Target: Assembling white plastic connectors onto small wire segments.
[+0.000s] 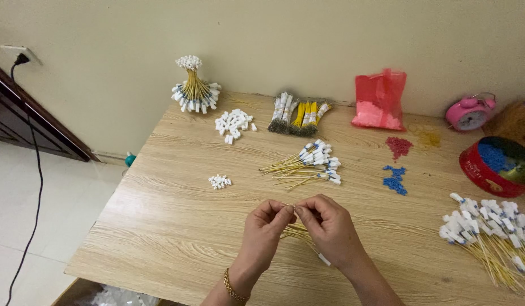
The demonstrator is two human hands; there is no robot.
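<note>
While hovering over the wooden bench [160,226], left hand [264,226] and right hand [329,224] are both pinching thin yellow wires with white tags [299,231] between closed fingertips. Wires are trailing under the right hand, just above the bench near its front edge.

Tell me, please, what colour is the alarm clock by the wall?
The alarm clock is pink with a white face, seen in the head view.

Two hands, the left hand [264,226] and right hand [329,225]. One pink clock [470,113], one red bag [380,100], one red tin [496,165]. One red bead pile [398,147], one blue bead pile [395,179].
</note>
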